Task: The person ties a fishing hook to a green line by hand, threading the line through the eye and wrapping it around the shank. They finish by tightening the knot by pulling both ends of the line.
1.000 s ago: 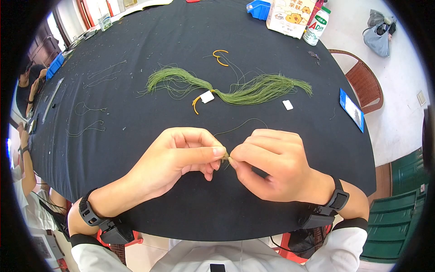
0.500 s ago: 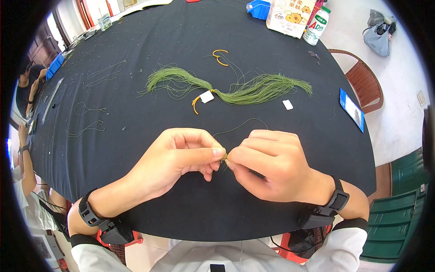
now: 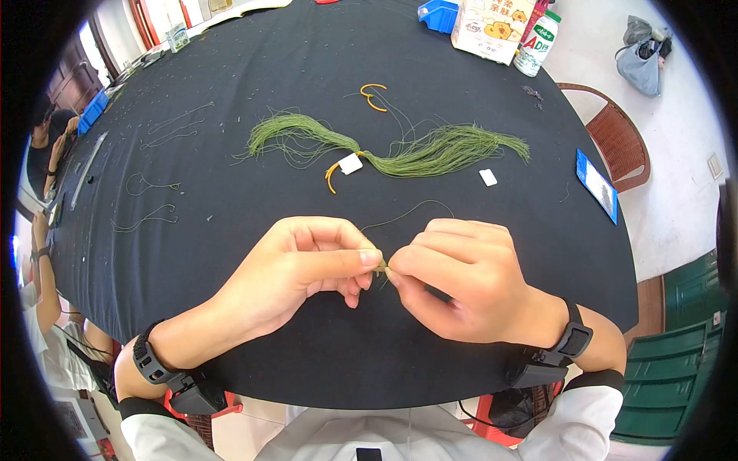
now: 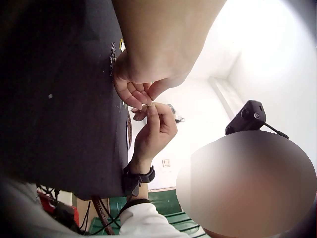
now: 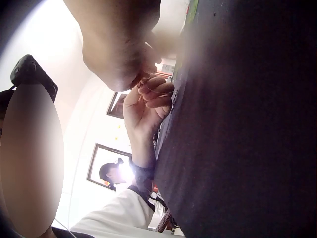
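Pinching with thumb and forefinger, the left hand (image 3: pixel 304 265) grips a small green piece of strand (image 3: pixel 383 268) on my feed, while the right hand (image 3: pixel 473 280) nips it just beside, thumb against fingers. From here I see both closed down at the tips, the left's lower fingers loosely curled. The piece sits between them above the near part of the black-covered bench (image 3: pixel 254 207), before the green bundle (image 3: pixel 438 154). Compared with half a second ago, the right fingertips have edged slightly away from the left; the bundle hasn't moved.
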A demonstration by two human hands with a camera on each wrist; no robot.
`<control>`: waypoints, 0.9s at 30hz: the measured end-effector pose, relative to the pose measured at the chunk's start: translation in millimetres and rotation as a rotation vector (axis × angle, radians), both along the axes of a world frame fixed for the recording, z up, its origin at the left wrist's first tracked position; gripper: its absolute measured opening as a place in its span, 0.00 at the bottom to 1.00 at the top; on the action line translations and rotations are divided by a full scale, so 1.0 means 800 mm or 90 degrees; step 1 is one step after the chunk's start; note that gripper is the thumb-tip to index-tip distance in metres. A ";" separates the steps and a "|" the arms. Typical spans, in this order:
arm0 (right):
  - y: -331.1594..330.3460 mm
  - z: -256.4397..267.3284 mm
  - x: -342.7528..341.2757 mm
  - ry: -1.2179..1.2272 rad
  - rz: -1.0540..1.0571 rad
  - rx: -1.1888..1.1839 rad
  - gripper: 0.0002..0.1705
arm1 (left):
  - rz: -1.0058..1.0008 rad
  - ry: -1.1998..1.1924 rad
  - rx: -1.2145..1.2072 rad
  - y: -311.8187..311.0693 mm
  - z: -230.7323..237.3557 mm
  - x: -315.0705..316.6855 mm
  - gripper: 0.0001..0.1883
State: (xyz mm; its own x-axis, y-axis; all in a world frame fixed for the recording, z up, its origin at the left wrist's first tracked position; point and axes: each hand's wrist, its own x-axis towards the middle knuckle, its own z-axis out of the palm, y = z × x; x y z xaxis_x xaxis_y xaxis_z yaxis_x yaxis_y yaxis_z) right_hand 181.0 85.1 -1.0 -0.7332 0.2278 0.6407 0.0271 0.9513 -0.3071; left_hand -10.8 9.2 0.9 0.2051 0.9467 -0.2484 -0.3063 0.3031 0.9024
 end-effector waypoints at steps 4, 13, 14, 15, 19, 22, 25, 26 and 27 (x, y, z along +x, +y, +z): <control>0.000 0.001 0.000 -0.009 -0.001 0.001 0.07 | -0.001 0.001 0.000 0.000 0.000 0.000 0.04; 0.000 0.000 0.000 -0.013 0.000 0.000 0.07 | -0.001 -0.010 -0.010 0.000 0.000 0.000 0.04; 0.000 0.000 0.000 -0.008 -0.001 0.003 0.07 | -0.001 -0.013 -0.011 0.000 0.000 0.000 0.04; 0.000 0.000 0.000 -0.003 -0.002 0.005 0.07 | -0.002 -0.016 -0.011 0.000 0.000 0.000 0.04; -0.001 0.000 -0.001 0.017 -0.004 0.007 0.07 | -0.001 -0.022 -0.020 0.000 0.002 0.000 0.04; 0.000 0.000 -0.001 0.023 -0.003 0.000 0.07 | -0.009 -0.038 -0.026 0.000 0.002 0.000 0.05; 0.002 0.001 0.000 0.019 0.013 -0.002 0.09 | -0.022 -0.061 -0.028 0.001 0.000 -0.003 0.06; 0.002 0.001 0.000 0.022 0.012 -0.003 0.09 | -0.022 -0.061 -0.028 0.001 0.000 -0.003 0.05; 0.002 0.001 0.000 0.024 0.012 -0.003 0.09 | -0.022 -0.062 -0.029 0.001 0.000 -0.003 0.05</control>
State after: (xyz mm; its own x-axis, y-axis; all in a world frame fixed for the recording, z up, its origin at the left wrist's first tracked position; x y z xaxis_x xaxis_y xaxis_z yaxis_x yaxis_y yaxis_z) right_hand 181.0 86.9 -0.2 -0.7125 0.2175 0.6671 -0.0025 0.9500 -0.3124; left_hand -13.3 9.9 0.9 0.2623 0.9269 -0.2684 -0.3804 0.3549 0.8540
